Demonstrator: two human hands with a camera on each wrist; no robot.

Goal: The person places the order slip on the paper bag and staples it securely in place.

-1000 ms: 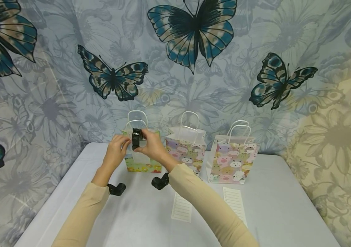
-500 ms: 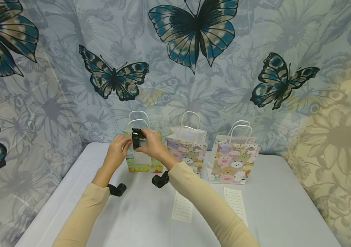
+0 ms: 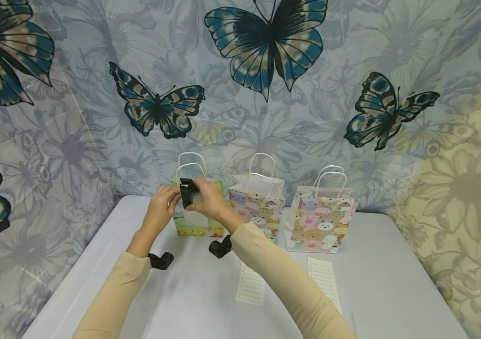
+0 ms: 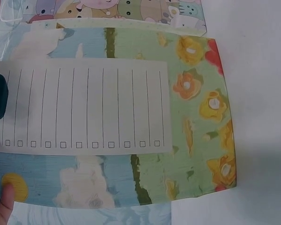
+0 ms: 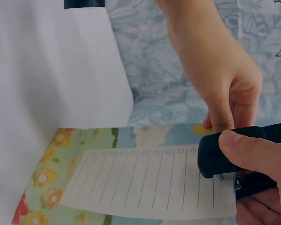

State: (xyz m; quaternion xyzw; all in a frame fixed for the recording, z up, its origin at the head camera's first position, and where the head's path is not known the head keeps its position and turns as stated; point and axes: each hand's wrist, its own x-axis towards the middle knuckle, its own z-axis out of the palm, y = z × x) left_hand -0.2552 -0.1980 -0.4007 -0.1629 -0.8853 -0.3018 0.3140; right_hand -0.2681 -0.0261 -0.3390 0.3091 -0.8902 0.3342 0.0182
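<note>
A black stapler [image 5: 225, 150] is gripped in my right hand [image 3: 210, 200], thumb on its upper arm. Its jaws straddle the top end of a lined paper slip [image 4: 84, 108] with small checkboxes, which lies flat against the front of a green and blue flowered gift bag [image 4: 196, 159]. At the left side of the bag's upper edge, my left hand [image 3: 160, 207] pinches the bag between thumb and fingers. In the left wrist view only some fingertips [image 4: 5, 206] of that hand show. White twisted handles [image 3: 191, 165] rise above the bag.
Two gift bags with cartoon animals, a middle one [image 3: 256, 207] and a right one [image 3: 318, 226], stand to the right. Two more lined slips, one in the middle [image 3: 251, 285] and one further right [image 3: 324, 280], lie on the white table [image 3: 198, 301]. A butterfly-print cloth [image 3: 266, 117] hangs behind.
The stapler has dipped slightly and tilted in my right hand. My left hand keeps its place at the bag's edge. The whole head view has shifted a little.
</note>
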